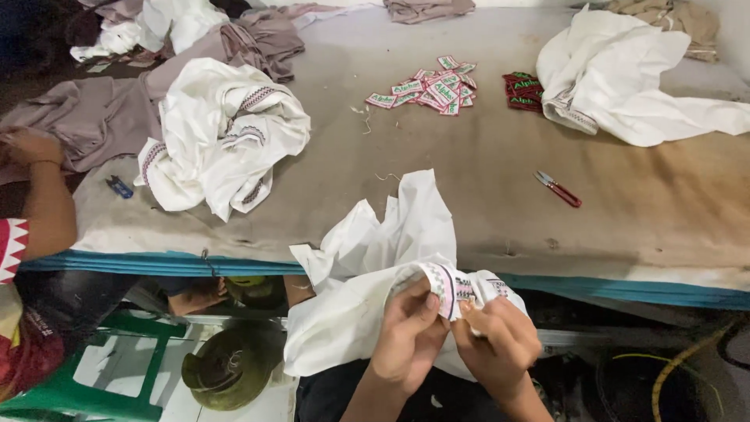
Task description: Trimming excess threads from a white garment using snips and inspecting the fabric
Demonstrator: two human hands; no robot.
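Low in the frame, off the stained table [484, 156], your left hand [406, 332] and right hand [500, 340] pinch the white garment's [351, 305] patterned trim [441, 285] — a loose grip could let it slide to the floor.

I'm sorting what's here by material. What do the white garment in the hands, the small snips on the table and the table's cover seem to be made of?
White garment: thin woven cloth, matte, by its soft creases, with a patterned woven trim at the edge.
Snips: pale, likely metal blades, with red handles that look like plastic.
Table cover: grey-beige padded fabric, stained and dull; exact fibre unclear.
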